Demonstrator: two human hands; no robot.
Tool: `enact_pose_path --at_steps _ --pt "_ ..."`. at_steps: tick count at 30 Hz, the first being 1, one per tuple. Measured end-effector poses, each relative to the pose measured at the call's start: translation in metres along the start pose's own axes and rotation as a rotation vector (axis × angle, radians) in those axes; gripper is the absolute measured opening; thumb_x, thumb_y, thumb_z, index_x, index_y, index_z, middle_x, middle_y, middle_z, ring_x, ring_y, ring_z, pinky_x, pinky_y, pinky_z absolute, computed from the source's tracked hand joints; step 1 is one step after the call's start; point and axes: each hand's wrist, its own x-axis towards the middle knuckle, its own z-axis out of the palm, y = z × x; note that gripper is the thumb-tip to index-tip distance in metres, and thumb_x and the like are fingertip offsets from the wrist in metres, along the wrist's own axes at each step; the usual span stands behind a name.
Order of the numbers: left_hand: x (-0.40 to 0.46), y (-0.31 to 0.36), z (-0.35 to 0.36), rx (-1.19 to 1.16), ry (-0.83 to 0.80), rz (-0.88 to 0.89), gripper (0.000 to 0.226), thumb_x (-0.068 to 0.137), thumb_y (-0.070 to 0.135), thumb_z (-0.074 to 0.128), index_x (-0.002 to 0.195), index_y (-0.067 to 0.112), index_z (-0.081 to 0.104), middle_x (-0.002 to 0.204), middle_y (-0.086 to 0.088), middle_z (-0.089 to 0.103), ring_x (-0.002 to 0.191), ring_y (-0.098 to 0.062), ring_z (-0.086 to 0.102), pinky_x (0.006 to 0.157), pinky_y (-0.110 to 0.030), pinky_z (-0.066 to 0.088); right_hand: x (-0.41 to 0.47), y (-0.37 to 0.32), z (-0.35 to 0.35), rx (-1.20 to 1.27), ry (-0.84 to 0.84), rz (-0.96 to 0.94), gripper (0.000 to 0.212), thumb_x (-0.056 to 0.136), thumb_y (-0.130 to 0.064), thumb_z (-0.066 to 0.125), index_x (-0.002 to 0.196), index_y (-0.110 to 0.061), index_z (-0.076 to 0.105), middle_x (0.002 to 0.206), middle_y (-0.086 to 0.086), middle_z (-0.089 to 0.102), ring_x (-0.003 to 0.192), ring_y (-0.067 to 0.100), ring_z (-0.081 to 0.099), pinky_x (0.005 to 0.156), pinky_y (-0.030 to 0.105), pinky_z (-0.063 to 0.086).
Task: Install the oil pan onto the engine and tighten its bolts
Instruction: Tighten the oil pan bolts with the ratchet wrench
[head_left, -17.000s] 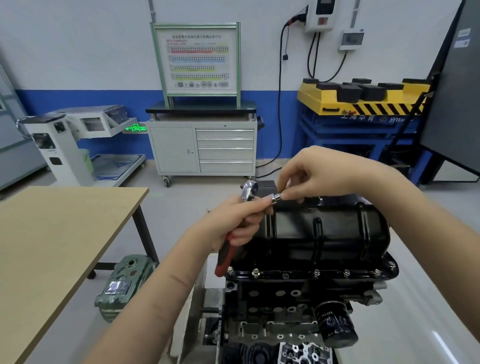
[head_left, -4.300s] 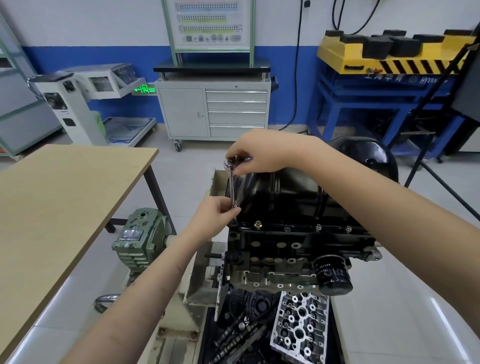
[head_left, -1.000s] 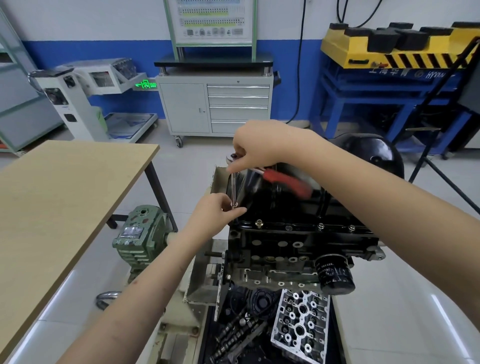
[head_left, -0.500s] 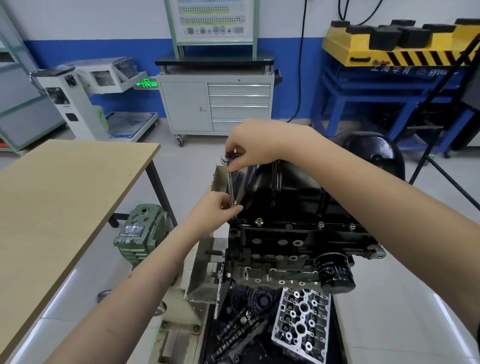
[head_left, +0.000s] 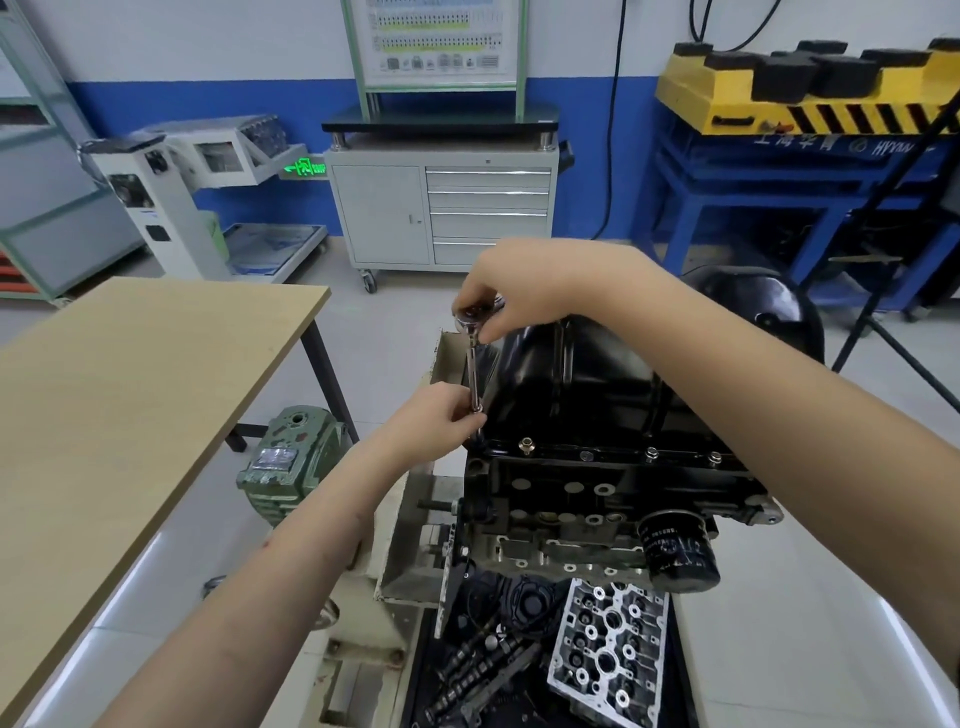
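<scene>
Head view: black oil pan (head_left: 582, 384) sits on the upturned engine (head_left: 597, 499), wooden table (head_left: 130, 395) to its left. Right hand (head_left: 519, 291) grips the ratchet (head_left: 470, 325) head, hiding its handle; left hand (head_left: 441, 421) pinches the extension's lower end at the pan's near-left corner. Tray (head_left: 415, 691) below holds a cylinder head (head_left: 608, 654) and camshafts (head_left: 478, 670).

The engine (head_left: 597, 499) with the black oil pan (head_left: 566, 395) on top is carried by a grey metal stand (head_left: 405, 551), a wooden surface (head_left: 130, 384) stands to the left, and a green motor (head_left: 288, 462) and a tray of parts (head_left: 545, 670) are on the floor (head_left: 779, 649).
</scene>
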Motion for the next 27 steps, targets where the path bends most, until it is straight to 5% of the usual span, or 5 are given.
enact_pose_path --at_steps 9,15,19,22,27 --pt "0.002 0.005 0.01 -0.057 0.217 -0.09 0.03 0.083 0.031 0.067 0.072 0.003 0.06 0.065 -0.004 0.058 0.069 -0.02 0.054 0.063 -0.029 0.039 0.005 0.001 0.014 -0.157 0.162 0.212 0.055 0.079 -0.059 0.055 0.054 -0.012 0.04 0.051 -0.001 0.042 0.05 0.017 0.04 0.046 0.023 0.023" --pt "0.0 0.0 0.004 -0.037 0.121 -0.005 0.03 0.089 0.021 0.059 0.082 -0.008 0.063 0.081 -0.023 0.065 0.078 -0.034 0.06 0.074 -0.041 0.048 0.003 0.002 0.005 -0.027 0.051 0.072 0.02 0.083 -0.033 0.062 0.085 -0.013 0.066 0.076 0.004 0.061 0.073 0.023 0.051 0.053 0.029 0.035" --pt "0.002 -0.005 -0.001 -0.088 0.023 -0.032 0.032 0.088 0.022 0.062 0.081 -0.009 0.061 0.073 -0.02 0.061 0.065 -0.022 0.052 0.065 -0.032 0.042 0.0 0.003 0.0 0.051 0.035 0.039 0.032 0.079 -0.027 0.068 0.108 -0.014 0.066 0.086 -0.002 0.066 0.079 0.017 0.058 0.071 0.026 0.046" --pt "-0.001 -0.005 0.002 -0.15 0.09 -0.075 0.027 0.082 0.028 0.068 0.081 0.001 0.066 0.071 -0.003 0.065 0.069 -0.018 0.059 0.07 -0.028 0.046 0.002 0.004 0.005 0.005 0.104 0.1 0.036 0.078 -0.043 0.067 0.095 -0.011 0.067 0.062 -0.009 0.052 0.058 0.008 0.047 0.047 0.021 0.033" --pt "-0.003 0.001 0.019 -0.129 0.305 -0.097 0.029 0.081 0.031 0.068 0.071 0.006 0.061 0.067 -0.007 0.062 0.071 -0.024 0.057 0.064 -0.027 0.044 0.006 -0.001 0.016 -0.075 0.18 0.214 0.054 0.077 -0.06 0.057 0.055 -0.013 0.041 0.049 -0.003 0.041 0.048 0.014 0.038 0.045 0.023 0.024"
